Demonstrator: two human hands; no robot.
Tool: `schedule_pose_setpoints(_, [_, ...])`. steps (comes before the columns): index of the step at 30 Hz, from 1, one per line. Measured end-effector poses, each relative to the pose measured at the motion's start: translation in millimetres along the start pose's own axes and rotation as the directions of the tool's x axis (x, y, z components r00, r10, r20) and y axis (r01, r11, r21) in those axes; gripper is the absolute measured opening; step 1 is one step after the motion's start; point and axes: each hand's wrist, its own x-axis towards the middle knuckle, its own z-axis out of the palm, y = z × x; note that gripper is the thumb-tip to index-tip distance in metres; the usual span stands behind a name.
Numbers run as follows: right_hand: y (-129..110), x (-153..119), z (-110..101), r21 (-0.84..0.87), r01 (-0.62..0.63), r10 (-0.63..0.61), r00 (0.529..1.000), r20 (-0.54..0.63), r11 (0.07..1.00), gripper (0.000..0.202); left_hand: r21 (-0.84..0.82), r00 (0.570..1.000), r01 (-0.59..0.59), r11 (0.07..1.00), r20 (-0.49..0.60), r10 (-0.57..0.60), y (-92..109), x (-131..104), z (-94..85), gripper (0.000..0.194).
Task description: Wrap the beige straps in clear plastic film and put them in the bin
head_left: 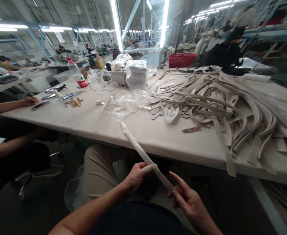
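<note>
Held strip (135, 144): off-white, plain. Piled strips (209, 104): grey-beige. Surface (101, 122): plain pale beige. Snips (194, 129): purple-pink handle, dark grey blades. Bottle (78, 74): clear, red cap, red label with white lettering. Small fittings (77, 102): gold. Packet (67, 97): blue, paler middle. Basket (181, 60): red. Stacked packs (136, 75): white. Loose film (131, 101): clear to milky. Wearer's trousers (98, 169): beige. Overhead frame (131, 19): light blue.

Head-worn view, facing forward, tilted down
</note>
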Motion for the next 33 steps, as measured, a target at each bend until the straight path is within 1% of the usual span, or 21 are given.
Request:
schedule_pose_setpoints(2, [2,-3,4,0.018,-0.012,0.013,0.999,-0.039,1.000,0.064,0.032,0.994,0.062,0.998,0.083,-0.064,-8,-3,5.0,0.047])
schedule_pose_setpoints(4, [0,-3,10,0.039,0.004,0.000,0.995,-0.100,0.999,0.064,0.052,0.975,0.120,0.991,0.182,-0.127,-15,-7,12.8,0.045])
schedule_pose_setpoints(5, [-1,-3,12,0.047,0.016,-0.011,0.994,-0.113,0.999,0.066,0.058,0.966,0.141,0.988,0.213,-0.150,-16,-8,16.0,0.045])
schedule_pose_setpoints(6, [-2,-4,13,0.053,0.028,-0.021,0.993,-0.120,0.998,0.068,0.062,0.963,0.147,0.987,0.217,-0.157,-16,-8,18.1,0.044])
schedule_pose_setpoints(8, [2,-9,10,0.052,0.035,-0.028,0.992,-0.122,0.998,0.070,0.065,0.981,0.112,0.992,0.150,-0.120,-10,-5,18.0,0.043])
schedule_pose_setpoints(10, [12,-17,5,0.039,0.007,-0.002,0.993,-0.120,0.999,0.069,0.079,0.995,0.048,0.996,0.079,-0.054,-3,-2,14.9,0.042])
schedule_pose_setpoints(12, [21,-23,4,0.025,-0.038,0.041,0.990,-0.131,0.999,0.067,0.112,0.998,0.009,0.994,0.053,-0.015,0,-1,13.4,0.042])
schedule_pose_setpoints(13, [23,-24,5,0.021,-0.048,0.051,0.989,-0.140,0.999,0.067,0.132,0.996,0.023,0.991,0.080,-0.034,-2,-2,14.3,0.042])
schedule_pose_setpoints(14, [24,-24,7,0.020,-0.047,0.050,0.988,-0.147,0.999,0.067,0.151,0.989,0.048,0.987,0.129,-0.068,-5,-4,16.3,0.041])
schedule_pose_setpoints(16, [22,-20,11,0.019,-0.018,0.021,0.989,-0.149,1.000,0.069,0.173,0.964,0.088,0.981,0.233,-0.128,-13,-9,22.0,0.039])
schedule_pose_setpoints(18, [22,-17,13,0.024,0.011,-0.007,0.990,-0.140,1.000,0.071,0.166,0.943,0.115,0.980,0.292,-0.160,-18,-13,26.3,0.041])
schedule_pose_setpoints(19, [23,-18,12,0.025,0.012,-0.009,0.991,-0.132,1.000,0.073,0.156,0.945,0.123,0.980,0.284,-0.164,-18,-13,26.7,0.042])
schedule_pose_setpoints(21, [32,-24,7,0.024,-0.008,0.010,0.995,-0.100,1.000,0.077,0.147,0.965,0.126,0.981,0.211,-0.155,-16,-12,24.0,0.044])
schedule_pose_setpoints(23, [44,-33,2,0.027,-0.067,0.068,0.996,-0.066,0.997,0.075,0.171,0.983,0.106,0.980,0.128,-0.129,-14,-10,19.2,0.049])
schedule_pose_setpoints(24, [49,-38,1,0.029,-0.102,0.103,0.993,-0.054,0.994,0.073,0.192,0.986,0.105,0.976,0.108,-0.127,-14,-10,17.3,0.051])
schedule_pose_setpoints(25, [53,-41,1,0.030,-0.132,0.134,0.990,-0.047,0.991,0.070,0.212,0.984,0.112,0.971,0.110,-0.138,-15,-9,16.3,0.052])
schedule_pose_setpoints(27, [56,-43,5,0.023,-0.161,0.162,0.986,-0.043,0.987,0.066,0.235,0.970,0.138,0.962,0.165,-0.179,-20,-9,17.0,0.055])
schedule_pose_setpoints(30, [51,-36,10,0.009,-0.126,0.127,0.991,-0.035,0.992,0.064,0.235,0.955,0.118,0.965,0.239,-0.175,-28,-10,20.1,0.056])
schedule_pose_setpoints(33, [49,-30,7,-0.015,-0.099,0.099,0.995,-0.004,0.995,0.062,0.233,0.940,0.096,0.968,0.298,-0.165,-34,-10,17.7,0.057])
